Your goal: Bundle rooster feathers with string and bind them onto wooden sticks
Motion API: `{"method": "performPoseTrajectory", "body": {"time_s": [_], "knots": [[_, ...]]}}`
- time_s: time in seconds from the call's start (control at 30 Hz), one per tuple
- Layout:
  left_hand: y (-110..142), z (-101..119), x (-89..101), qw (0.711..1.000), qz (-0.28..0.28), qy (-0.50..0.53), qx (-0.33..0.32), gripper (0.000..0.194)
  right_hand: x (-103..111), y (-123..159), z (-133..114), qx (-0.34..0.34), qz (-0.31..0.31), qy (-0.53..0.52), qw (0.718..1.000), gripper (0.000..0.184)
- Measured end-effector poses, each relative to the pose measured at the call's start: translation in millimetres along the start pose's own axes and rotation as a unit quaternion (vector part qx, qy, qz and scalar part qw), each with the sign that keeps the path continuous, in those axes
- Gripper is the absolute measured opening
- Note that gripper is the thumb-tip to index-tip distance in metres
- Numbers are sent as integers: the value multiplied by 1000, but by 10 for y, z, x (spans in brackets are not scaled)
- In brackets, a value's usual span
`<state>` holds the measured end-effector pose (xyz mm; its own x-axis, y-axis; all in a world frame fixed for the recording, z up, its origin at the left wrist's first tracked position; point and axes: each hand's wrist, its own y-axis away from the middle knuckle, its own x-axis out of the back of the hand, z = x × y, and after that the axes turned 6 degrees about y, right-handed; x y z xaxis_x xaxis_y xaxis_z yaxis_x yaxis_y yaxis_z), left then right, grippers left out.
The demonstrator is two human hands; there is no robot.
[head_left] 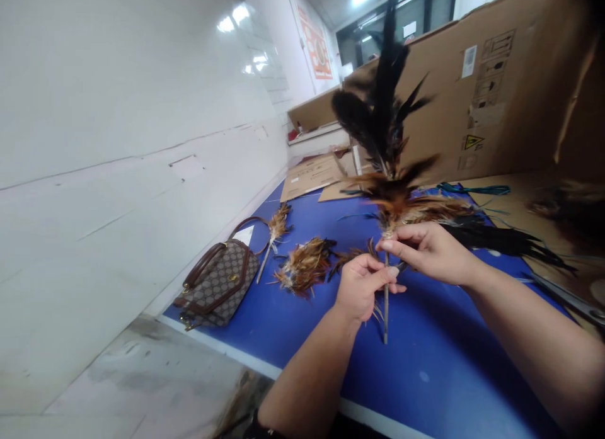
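A thin stick (386, 319) stands upright in front of me, topped by a spray of black and brown feathers (390, 111). My left hand (362, 285) is closed on the stick, thumb and fingers pinching it below the feathers. Just above, my right hand (420, 247) pinches the place where the feather bases meet the stick. Whether a thread or tape is between the fingers is too small to tell. Behind the hands lie brown feathers (437, 209) and long black feathers (510, 239) on the blue table (293, 325).
A handbag (222, 288) sits at the table's left. Near it lie a small feathered stick (278, 228) and a pile of brown feathers (306, 266). Scissors (567, 297) rest at the right edge. A large cardboard box (444, 99) stands behind; a white wall (118, 143) runs along the left.
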<state>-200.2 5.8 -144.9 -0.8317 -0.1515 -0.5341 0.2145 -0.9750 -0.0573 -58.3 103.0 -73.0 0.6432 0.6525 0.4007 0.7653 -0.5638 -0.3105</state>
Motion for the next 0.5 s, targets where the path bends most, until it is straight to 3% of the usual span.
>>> {"method": "performPoseTrajectory", "body": {"time_s": [0.17,0.3,0.37,0.5], "knots": [[-1,-6,-15,1000,11,8,-28,51,0,-5,50,23,-1,4,1000,46],[21,19,12,994,-98,17,48,49,0,30,36,-25,-50,-65,996,48],[31,25,25,990,-127,33,58,50,-3,40,29,-42,-57,-91,993,48],[30,-3,34,995,-88,15,41,45,-5,28,25,-2,-54,-69,996,45]]}}
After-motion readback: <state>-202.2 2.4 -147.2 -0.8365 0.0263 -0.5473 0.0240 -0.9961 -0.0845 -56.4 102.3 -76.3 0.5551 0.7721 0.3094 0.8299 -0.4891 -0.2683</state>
